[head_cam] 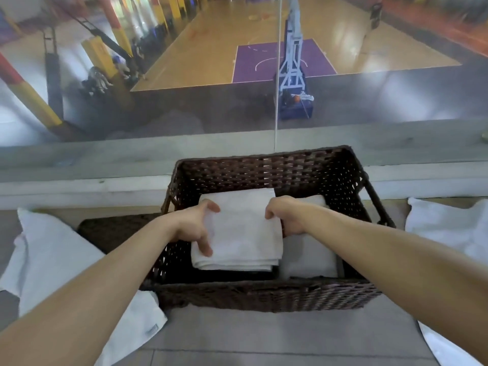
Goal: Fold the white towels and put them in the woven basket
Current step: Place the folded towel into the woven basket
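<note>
Pinching a folded white towel (243,233) from both sides. Left grip (194,225) curled over the towel's left edge, thumb up near the far corner, fingers wrapped down near the front corner. Right grip (286,216) curled round the right edge, fingers tucked underneath and mostly hidden.

Held flat and low inside the woven basket (264,295), in its left half. Cannot tell whether already resting on the bottom or just above it. Just beside it, filling the right half of the basket, a second folded towel (309,257), lying flat.

Dark brown and rectangular, with open-weave walls, standing on the grey bench (264,336). Against the basket's left side, a dark woven panel (111,229) lying flat. Next to that, a loose white towel (52,260) spread over the left of the bench, with a small label near its front corner.

To the right, apart from the basket, another loose towel (449,225), and more white cloth (446,350) at the lower right edge.

Behind the basket, a pale ledge (105,165) with glass above it. Through the glass and far below, blurred, a basketball court (211,48).
</note>
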`<move>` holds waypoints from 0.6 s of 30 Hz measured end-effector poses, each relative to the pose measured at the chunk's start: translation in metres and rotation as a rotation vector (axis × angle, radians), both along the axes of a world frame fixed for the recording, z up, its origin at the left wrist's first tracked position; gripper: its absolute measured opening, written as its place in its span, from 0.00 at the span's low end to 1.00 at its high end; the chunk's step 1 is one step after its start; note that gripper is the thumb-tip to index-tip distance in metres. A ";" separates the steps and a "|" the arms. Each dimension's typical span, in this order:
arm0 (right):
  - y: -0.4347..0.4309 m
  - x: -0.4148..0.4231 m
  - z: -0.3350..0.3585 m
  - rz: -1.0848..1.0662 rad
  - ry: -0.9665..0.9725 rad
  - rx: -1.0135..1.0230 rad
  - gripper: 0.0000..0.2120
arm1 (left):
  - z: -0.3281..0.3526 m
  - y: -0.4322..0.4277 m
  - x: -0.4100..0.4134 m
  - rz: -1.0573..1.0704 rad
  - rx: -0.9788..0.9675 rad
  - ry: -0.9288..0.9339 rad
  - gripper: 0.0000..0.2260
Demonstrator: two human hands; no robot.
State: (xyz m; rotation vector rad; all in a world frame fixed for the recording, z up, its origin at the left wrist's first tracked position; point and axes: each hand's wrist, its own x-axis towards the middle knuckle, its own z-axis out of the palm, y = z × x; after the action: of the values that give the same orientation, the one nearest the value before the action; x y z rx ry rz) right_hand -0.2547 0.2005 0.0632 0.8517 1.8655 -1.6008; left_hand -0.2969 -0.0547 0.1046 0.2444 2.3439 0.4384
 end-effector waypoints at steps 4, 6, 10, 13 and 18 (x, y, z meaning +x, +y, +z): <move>-0.016 -0.011 -0.011 0.075 0.008 0.004 0.16 | -0.007 0.011 -0.008 -0.104 -0.254 0.058 0.57; -0.022 -0.012 -0.014 0.178 0.035 0.093 0.08 | -0.015 0.020 -0.005 -0.130 -0.385 0.094 0.60; -0.018 -0.012 -0.012 0.663 0.262 0.953 0.26 | -0.031 0.026 0.003 -0.453 -0.605 0.382 0.65; -0.019 -0.013 -0.008 0.983 0.546 1.092 0.60 | -0.036 0.018 -0.004 -0.549 -0.587 0.390 0.70; -0.033 -0.018 -0.023 1.296 0.309 1.088 0.71 | -0.020 0.024 -0.001 -0.604 -0.598 0.334 0.61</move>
State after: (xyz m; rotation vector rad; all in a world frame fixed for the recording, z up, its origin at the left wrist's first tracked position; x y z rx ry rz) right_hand -0.2726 0.1675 0.0407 -0.3823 2.5680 0.1446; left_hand -0.2982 -0.0305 0.0842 0.7413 2.4352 -0.6284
